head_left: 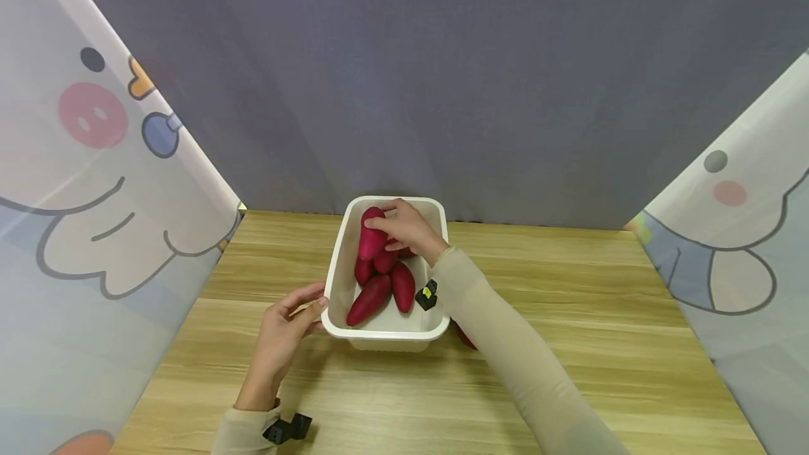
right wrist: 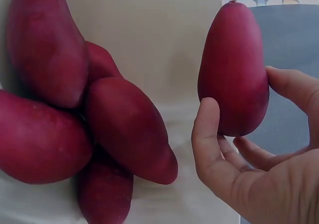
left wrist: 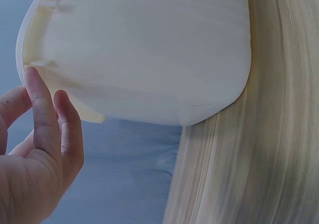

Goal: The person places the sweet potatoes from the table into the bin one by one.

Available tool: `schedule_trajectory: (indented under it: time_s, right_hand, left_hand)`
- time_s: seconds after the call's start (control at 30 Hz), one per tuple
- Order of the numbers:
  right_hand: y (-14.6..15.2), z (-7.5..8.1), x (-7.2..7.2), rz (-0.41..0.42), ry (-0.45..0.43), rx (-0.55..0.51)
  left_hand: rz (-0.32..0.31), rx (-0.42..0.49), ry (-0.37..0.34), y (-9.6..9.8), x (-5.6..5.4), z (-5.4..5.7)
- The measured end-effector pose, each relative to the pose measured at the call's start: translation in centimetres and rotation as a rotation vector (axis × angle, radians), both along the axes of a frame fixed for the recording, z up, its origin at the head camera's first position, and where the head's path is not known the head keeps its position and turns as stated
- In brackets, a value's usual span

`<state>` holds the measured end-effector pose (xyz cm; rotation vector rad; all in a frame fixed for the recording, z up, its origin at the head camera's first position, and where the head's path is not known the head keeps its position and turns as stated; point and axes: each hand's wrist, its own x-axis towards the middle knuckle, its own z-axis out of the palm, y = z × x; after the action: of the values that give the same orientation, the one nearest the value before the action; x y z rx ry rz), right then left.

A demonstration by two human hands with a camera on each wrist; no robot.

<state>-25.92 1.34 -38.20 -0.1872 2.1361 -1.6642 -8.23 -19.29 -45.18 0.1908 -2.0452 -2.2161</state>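
Observation:
A white plastic bin (head_left: 385, 335) stands on the wooden table with several reddish-purple sweet potatoes (head_left: 369, 299) inside. My left hand (head_left: 283, 328) holds the bin's near left rim, thumb on top; in the left wrist view its fingertips touch the outer wall (left wrist: 149, 59) just under the lip. Over the far left part of the bin, my right hand (head_left: 411, 229) grips one sweet potato (head_left: 371, 234). The right wrist view has this sweet potato (right wrist: 234, 69) between thumb and fingers, apart from the several others (right wrist: 127, 127) heaped beside it.
Another dark red piece (head_left: 464, 335) lies on the table (head_left: 569, 314) right of the bin, mostly hidden by my right forearm. A grey curtain (head_left: 442, 90) hangs behind the table. Cartoon-printed cloths (head_left: 82, 230) hang at both sides.

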Motion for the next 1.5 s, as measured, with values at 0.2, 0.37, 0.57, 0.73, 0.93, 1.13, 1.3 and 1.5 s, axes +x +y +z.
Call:
schedule_trajectory:
  time_s: [0.2,0.37,0.57,0.73,0.93,1.13,1.3,1.5]
  right_hand:
    - [0.0,0.0,-0.3,-0.036,0.036,0.022]
    - [0.0,0.5,-0.5,-0.067,0.060,0.027]
    - [0.4,3.1,0.2,-0.044,0.132,0.005]
    - [2.3,5.5,1.8,-0.020,0.213,-0.055]
    - [6.5,6.0,4.3,-0.033,0.384,0.038]
    - [11.8,3.1,7.1,-0.078,0.478,0.150]
    - [15.5,-0.8,8.9,-0.108,0.499,0.222]
    - [17.7,-6.3,10.7,-0.113,0.444,0.333]
  left_hand:
    - [-0.001,-0.001,0.007,0.0,-0.1,0.0]
    - [0.002,-0.013,-0.002,0.0,-0.2,0.0]
    - [0.003,-0.035,-0.005,-0.2,-0.1,0.1]
    - [-0.003,-0.036,-0.007,-0.3,-0.1,0.2]
    - [-0.002,-0.042,-0.020,-0.2,-0.1,0.2]
    - [-0.001,-0.032,-0.028,-0.1,0.0,0.1]
    - [-0.003,-0.040,-0.016,0.0,0.0,0.1]
    - [-0.008,-0.044,-0.021,0.0,0.1,0.1]
